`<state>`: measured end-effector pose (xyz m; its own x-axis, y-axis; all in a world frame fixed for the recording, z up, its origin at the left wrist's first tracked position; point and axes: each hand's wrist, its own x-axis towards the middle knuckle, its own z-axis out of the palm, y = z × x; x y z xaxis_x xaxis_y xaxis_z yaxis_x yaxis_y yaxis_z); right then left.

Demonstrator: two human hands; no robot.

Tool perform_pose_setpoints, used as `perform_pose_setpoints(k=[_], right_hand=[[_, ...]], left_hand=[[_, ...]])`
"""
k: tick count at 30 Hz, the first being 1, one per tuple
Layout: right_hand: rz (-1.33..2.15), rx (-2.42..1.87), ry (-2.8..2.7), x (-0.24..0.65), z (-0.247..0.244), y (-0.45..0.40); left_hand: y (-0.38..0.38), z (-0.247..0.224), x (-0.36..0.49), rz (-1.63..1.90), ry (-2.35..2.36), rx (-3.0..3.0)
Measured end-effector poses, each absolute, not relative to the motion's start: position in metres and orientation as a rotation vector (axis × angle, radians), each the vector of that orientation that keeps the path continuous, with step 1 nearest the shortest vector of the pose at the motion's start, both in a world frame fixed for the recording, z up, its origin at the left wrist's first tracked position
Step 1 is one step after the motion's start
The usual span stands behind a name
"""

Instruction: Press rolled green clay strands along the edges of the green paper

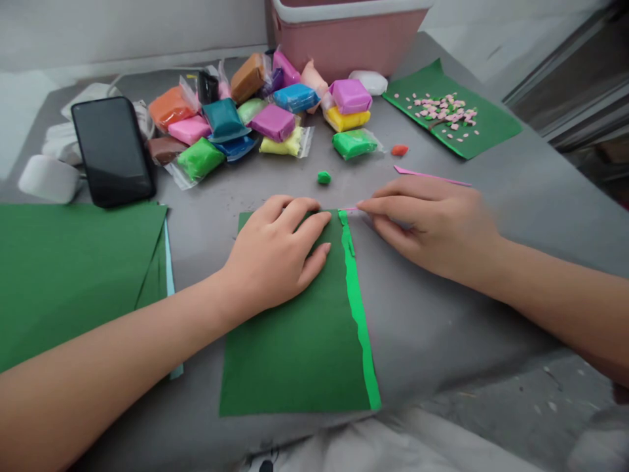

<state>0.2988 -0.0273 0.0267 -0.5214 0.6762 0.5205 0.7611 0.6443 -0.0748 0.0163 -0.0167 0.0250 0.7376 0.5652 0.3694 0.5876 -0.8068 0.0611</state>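
My left hand [282, 252] lies flat with fingers apart on a dark green sheet of paper [289, 360], over its upper part. A ragged bright green strip [357, 308], which looks like flattened clay, runs down the sheet's right edge. Just off the sheet's top right corner, my right hand [432, 223] is closed in a pinch. From its fingertips a thin pink strip [348, 209] reaches left to the top of the green strip; its kind is unclear. Behind that hand rests a slim pink pointed piece [432, 176]. A small green clay lump [324, 177] sits beyond the sheet.
Several bagged coloured clay blocks [227, 119] are heaped at the back, before a pink bin [339, 39]. A phone [113, 151] and white charger [49, 178] lie left, above more green sheets [63, 275]. At back right are a blossom-tree picture [486, 128] and an orange-red lump [400, 150].
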Motion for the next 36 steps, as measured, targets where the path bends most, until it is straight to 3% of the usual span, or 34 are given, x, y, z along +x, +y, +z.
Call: perform_pose_setpoints(k=[7,13,24,36], right_hand=[[-0.366,-0.922,-2.421,0.302,0.024,-0.021],[-0.324,-1.072,-2.378,0.297,0.021,-0.026],[-0.571,-1.178,-2.382,0.294,0.011,-0.029],[-0.653,-1.033,-2.336,0.291,0.012,-0.032]], left_hand=[[-0.017,0.023,0.016,-0.568,-1.002,-2.901],[-0.015,0.023,0.015,-0.583,-0.916,-2.912],[-0.015,0.022,0.017,-0.6,-0.912,-2.894],[-0.014,0.019,0.019,-0.685,-0.836,-2.821]])
